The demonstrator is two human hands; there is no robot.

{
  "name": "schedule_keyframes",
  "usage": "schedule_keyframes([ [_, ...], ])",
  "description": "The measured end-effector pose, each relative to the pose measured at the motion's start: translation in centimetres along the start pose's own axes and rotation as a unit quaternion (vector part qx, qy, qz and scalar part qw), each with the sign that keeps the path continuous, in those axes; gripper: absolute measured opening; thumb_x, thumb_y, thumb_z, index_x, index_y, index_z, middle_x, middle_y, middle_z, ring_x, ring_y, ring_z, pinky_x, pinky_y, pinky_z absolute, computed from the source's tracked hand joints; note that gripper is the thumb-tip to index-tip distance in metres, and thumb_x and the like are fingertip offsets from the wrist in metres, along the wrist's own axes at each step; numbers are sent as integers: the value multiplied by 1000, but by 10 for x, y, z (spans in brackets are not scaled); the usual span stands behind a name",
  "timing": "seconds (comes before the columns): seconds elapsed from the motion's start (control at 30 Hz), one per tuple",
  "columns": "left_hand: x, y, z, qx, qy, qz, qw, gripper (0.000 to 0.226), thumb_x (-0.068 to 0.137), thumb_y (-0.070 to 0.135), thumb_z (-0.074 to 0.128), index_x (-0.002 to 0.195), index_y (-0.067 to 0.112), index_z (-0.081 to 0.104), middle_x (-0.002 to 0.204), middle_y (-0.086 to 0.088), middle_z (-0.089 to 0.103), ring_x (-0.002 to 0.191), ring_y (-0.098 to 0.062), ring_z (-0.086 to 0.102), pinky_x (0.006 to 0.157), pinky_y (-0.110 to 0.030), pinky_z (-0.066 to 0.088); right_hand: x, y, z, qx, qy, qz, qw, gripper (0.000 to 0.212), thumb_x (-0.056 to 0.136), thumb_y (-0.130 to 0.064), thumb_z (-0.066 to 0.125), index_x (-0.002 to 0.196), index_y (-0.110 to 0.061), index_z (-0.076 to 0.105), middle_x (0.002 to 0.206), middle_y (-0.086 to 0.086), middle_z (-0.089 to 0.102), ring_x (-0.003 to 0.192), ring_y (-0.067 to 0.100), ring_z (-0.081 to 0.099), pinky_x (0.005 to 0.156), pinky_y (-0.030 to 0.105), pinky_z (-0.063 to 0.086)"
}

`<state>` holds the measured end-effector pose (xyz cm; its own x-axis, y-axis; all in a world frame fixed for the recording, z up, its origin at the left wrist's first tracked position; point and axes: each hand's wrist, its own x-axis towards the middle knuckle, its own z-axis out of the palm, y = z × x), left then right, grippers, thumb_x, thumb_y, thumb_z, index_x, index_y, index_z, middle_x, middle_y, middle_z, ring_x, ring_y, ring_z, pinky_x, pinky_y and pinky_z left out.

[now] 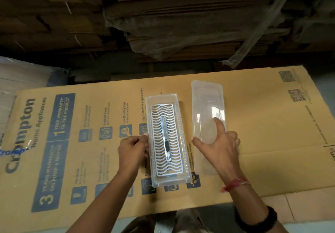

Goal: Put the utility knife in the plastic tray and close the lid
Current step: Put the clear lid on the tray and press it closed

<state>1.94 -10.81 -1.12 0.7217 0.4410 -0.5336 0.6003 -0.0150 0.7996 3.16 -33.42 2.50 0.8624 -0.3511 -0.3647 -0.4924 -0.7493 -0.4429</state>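
Observation:
A clear plastic tray (154, 182) with a white wavy grid insert lies lengthwise in the middle of the cardboard. The silver utility knife (165, 138) rests inside it on the grid, pointing away from me. The clear lid (206, 98) lies flat on the cardboard just right of the tray. My left hand (133, 149) has its fingers curled against the tray's left rim. My right hand (220, 145) is spread with fingers apart over the near half of the lid, touching or just above it.
A large flattened printed cardboard box (272, 142) serves as the work surface. Stacks of cardboard sheets (181, 15) rise behind it. White sheets (18, 77) are piled at the far left. Plastic wrap (253, 42) hangs at the back right.

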Motion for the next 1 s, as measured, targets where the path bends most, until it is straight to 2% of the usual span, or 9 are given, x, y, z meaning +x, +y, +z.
schedule_keyframes([
  [0.1,-3,4,1,-77,-17,-48,996,39,93,32,64,72,-1,71,46,-1,61,41,-15,55,44,-26,45,-36,-28,7,32,-39,-51,997,97,61,-72,66,143,-44,23,118,11,43,118,32,39,94,44,45],
  [0.2,-5,9,-3,-112,-35,-80,990,43,94,38,61,76,-1,71,46,1,60,42,-15,55,48,-27,46,-59,-46,27,-7,-38,-86,996,96,60,-74,62,143,-45,23,115,7,42,114,30,41,94,41,43],
  [0.43,-8,12,-8,-135,-72,-91,984,41,90,42,66,78,3,74,49,3,59,43,-8,52,46,-20,43,-67,-65,63,-73,-22,-98,992,97,61,-78,54,145,-41,23,115,8,40,110,29,39,90,42,43],
  [0.53,-7,10,-8,-136,-74,-83,984,46,86,42,70,82,-4,74,61,-5,66,49,-10,57,46,-17,47,-65,-66,68,-102,-10,-100,990,97,62,-79,52,145,-39,23,115,9,41,108,30,39,86,42,41],
  [0.6,-5,8,-8,-132,-77,-75,985,43,83,37,75,78,-5,74,69,-11,70,60,-18,62,54,-21,52,-65,-65,71,-114,-2,-100,989,96,62,-79,51,145,-38,24,113,10,42,107,31,40,85,43,41],
  [0.7,-2,4,-7,-106,-79,-62,989,18,79,22,80,70,6,76,83,-19,78,79,-31,71,75,-41,59,-65,-64,77,-130,11,-100,986,96,63,-78,50,146,-37,25,111,11,42,104,32,40,82,43,41],
  [0.73,-1,2,-6,-97,-77,-61,990,13,79,17,80,72,6,76,87,-22,77,79,-31,71,76,-43,59,-65,-64,78,-139,16,-103,985,96,63,-78,50,146,-37,24,111,12,42,103,32,40,81,43,41],
  [0.9,5,-5,-3,-62,-71,-44,995,9,84,10,74,76,7,70,77,-13,69,66,-19,62,50,-22,50,-65,-64,86,-167,30,-108,980,95,67,-79,49,147,-36,23,113,13,42,103,31,40,79,42,40],
  [1.0,7,-9,2,-51,-64,-38,996,10,88,12,70,79,7,68,79,-15,64,67,-20,58,56,-24,52,-62,-58,83,-148,14,-121,981,92,72,-74,54,149,-37,20,118,11,40,109,28,37,87,42,41],
])
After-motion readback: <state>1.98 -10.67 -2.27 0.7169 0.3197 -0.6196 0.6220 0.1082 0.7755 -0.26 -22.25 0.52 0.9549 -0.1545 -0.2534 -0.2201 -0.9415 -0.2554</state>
